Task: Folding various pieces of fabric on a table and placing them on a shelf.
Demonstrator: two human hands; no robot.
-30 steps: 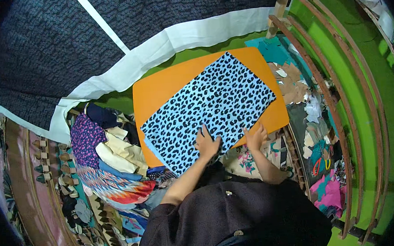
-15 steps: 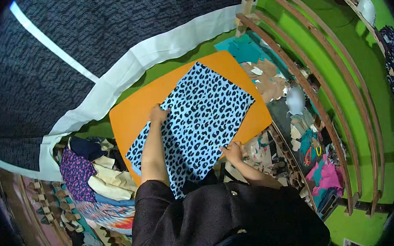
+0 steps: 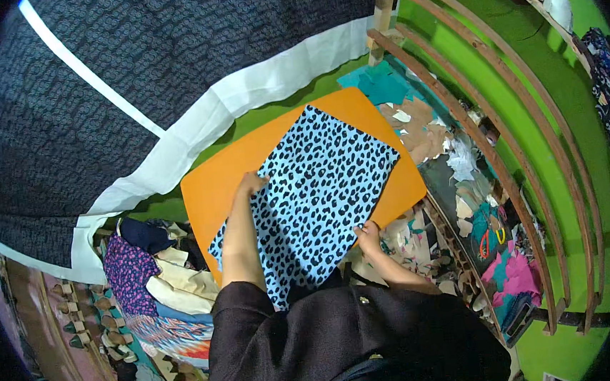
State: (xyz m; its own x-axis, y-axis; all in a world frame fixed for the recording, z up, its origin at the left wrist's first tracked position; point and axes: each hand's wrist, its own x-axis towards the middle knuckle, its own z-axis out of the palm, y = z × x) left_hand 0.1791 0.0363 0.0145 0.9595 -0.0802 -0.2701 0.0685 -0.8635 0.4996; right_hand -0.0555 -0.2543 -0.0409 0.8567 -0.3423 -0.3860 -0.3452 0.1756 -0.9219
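Note:
A light blue fabric piece (image 3: 326, 182) with black leopard spots lies at a slant over an orange tabletop (image 3: 204, 184). Its near end hangs toward my body, past the table's front edge. My left hand (image 3: 253, 183) is closed at the fabric's left edge, fingertips on the print; the forearm covers part of the cloth behind it. At the lower right edge, my right hand (image 3: 368, 237) pinches the cloth between thumb and fingers. Between the two hands the fabric looks mostly flat, with shading toward the near end.
Left of the table are piled garments (image 3: 128, 265), purple-patterned, cream and striped. Wooden rails (image 3: 486, 119) curve along the right before a green wall. Under them lie scraps (image 3: 415, 128), scissors with orange and yellow handles (image 3: 493, 236) and pink cloth (image 3: 516, 274). A dark curtain (image 3: 187, 56) hangs beyond.
The whole view has shifted slightly, so the table and cloth appear a little lower and farther right. Both hands keep their hold at nearly the same places on the fabric.

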